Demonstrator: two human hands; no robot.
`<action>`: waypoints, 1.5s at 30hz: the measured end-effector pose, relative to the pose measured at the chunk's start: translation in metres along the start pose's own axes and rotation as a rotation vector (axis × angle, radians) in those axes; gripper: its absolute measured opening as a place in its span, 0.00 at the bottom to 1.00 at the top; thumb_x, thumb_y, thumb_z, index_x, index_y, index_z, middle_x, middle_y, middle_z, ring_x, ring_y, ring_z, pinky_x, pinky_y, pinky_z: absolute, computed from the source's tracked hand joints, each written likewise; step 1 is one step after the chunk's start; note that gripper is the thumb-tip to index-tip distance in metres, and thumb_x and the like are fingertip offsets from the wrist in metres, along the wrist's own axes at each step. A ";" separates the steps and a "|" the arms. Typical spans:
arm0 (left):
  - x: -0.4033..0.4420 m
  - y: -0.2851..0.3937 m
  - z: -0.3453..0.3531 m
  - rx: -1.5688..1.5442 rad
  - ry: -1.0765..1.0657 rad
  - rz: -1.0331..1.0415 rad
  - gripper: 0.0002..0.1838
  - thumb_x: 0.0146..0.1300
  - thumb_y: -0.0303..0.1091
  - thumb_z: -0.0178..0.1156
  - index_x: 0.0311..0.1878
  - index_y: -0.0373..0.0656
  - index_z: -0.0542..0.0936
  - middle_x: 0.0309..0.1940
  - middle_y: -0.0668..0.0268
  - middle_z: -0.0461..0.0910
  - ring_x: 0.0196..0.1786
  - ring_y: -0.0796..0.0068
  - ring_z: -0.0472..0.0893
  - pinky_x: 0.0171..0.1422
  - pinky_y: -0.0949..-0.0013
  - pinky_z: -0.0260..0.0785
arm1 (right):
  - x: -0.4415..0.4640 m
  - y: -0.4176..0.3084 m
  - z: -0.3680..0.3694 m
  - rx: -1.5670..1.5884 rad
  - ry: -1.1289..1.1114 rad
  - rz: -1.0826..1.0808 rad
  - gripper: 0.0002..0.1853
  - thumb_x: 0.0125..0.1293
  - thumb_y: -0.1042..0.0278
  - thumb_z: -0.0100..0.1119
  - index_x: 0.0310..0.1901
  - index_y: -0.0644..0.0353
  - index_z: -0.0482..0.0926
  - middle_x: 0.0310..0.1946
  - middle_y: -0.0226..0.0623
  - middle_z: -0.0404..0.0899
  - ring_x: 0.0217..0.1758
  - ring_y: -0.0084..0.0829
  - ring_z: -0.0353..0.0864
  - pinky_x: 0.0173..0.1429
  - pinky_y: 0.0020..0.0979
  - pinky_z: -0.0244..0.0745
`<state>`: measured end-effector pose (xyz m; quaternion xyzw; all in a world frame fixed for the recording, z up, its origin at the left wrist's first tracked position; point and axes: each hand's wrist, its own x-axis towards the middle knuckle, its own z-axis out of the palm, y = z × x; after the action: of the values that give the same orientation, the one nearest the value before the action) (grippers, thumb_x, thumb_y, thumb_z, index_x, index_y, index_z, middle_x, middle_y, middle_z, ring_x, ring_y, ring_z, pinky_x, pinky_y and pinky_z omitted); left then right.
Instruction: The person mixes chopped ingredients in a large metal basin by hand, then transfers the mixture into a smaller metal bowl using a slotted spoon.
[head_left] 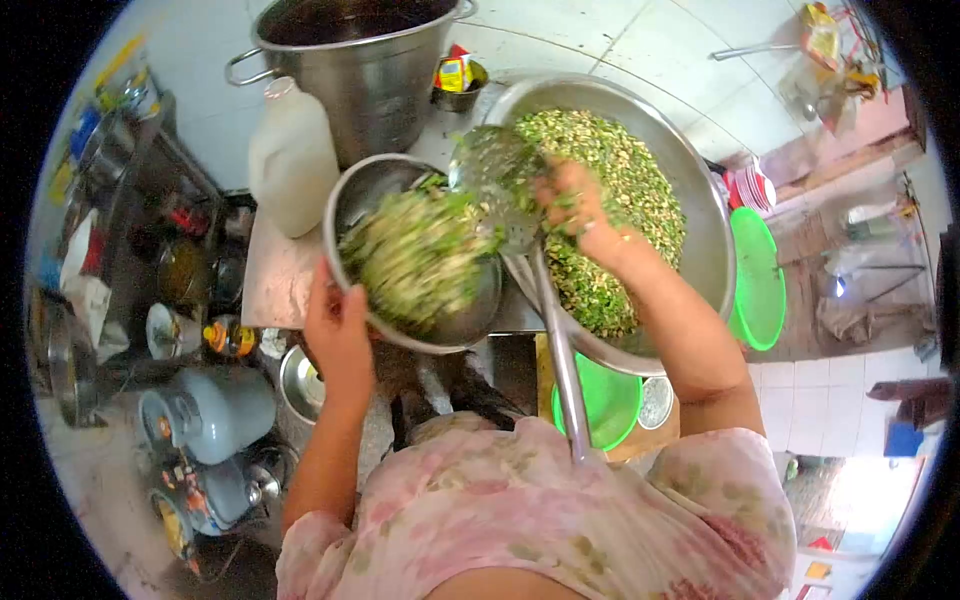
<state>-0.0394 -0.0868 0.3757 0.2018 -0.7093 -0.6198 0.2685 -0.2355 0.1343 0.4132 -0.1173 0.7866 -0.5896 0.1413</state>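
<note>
My left hand [343, 335] grips the left rim of a steel bowl [358, 178], thumb over the edge. Inside it a chopped green and pale mixture [420, 255] is smeared by motion. My right hand [580, 205] closes around a long-handled metal scoop [565, 370] close to its head, with green bits on the fingers. The scoop's wide round head is blurred and lies between the two bowls; its handle points back toward my body. Beneath my right hand is a large steel basin [712, 250], holding more chopped mixture [610, 150].
A tall steel pot [370, 90] and a white plastic jug [290, 150] stand behind the bowl. A small tin with packets [458, 85] is at the wall. Green plastic basins [757, 280] sit right of and below the large basin. Gas cylinders [220, 410] stand on the left floor.
</note>
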 end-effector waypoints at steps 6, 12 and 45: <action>0.011 -0.048 -0.015 -0.365 0.200 -0.254 0.22 0.62 0.27 0.44 0.60 0.34 0.61 0.51 0.59 0.69 0.48 0.73 0.72 0.49 0.73 0.66 | -0.024 0.069 -0.174 -0.297 0.323 0.179 0.07 0.55 0.71 0.52 0.34 0.64 0.69 0.27 0.40 0.74 0.22 0.31 0.75 0.19 0.34 0.72; 0.006 -0.079 0.002 0.085 0.325 -0.234 0.24 0.65 0.36 0.45 0.61 0.35 0.59 0.52 0.57 0.68 0.51 0.70 0.69 0.53 0.71 0.63 | -0.045 0.206 -0.292 0.156 0.690 0.536 0.12 0.57 0.68 0.50 0.42 0.63 0.70 0.40 0.45 0.75 0.36 0.39 0.78 0.32 0.43 0.77; 0.035 -0.088 -0.010 0.056 0.157 -0.086 0.34 0.61 0.46 0.48 0.64 0.36 0.50 0.64 0.51 0.48 0.66 0.56 0.49 0.67 0.62 0.42 | -0.049 -0.004 -0.065 0.395 0.558 0.501 0.19 0.61 0.62 0.48 0.51 0.59 0.62 0.47 0.49 0.68 0.47 0.38 0.71 0.50 0.38 0.72</action>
<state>-0.0640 -0.1293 0.2941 0.2874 -0.6937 -0.5929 0.2908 -0.2133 0.2080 0.4379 0.2710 0.6707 -0.6856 0.0815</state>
